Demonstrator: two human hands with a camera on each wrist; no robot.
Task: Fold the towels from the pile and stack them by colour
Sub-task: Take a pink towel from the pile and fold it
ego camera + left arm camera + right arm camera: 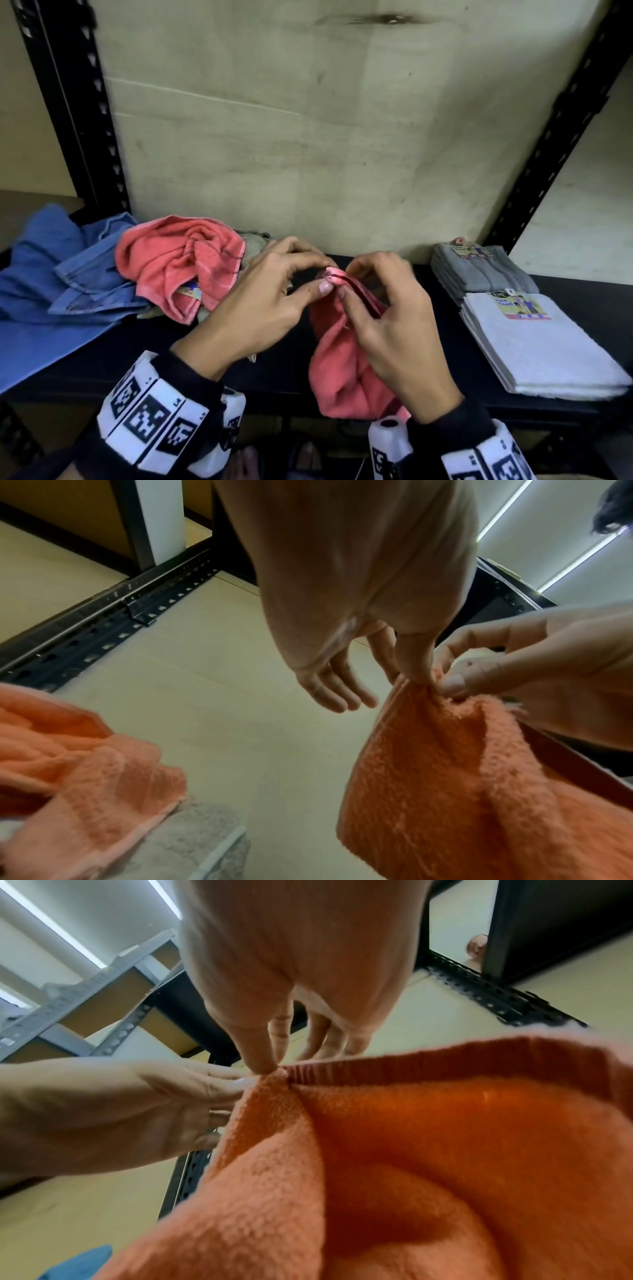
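A coral-pink towel hangs in front of the black shelf, held by one top corner. My left hand pinches that corner between thumb and forefinger. My right hand pinches the same corner beside it, thumb on the hem. In the left wrist view the towel droops below the pinch; the other fingers of the left hand hang straight. In the right wrist view the towel fills the lower right, its ribbed hem running right. A second crumpled coral towel lies in the pile at left.
Crumpled blue towels spread over the shelf's left end. At right stand a folded grey stack and, in front of it, a folded white stack with a paper label. Black slotted uprights frame the shelf.
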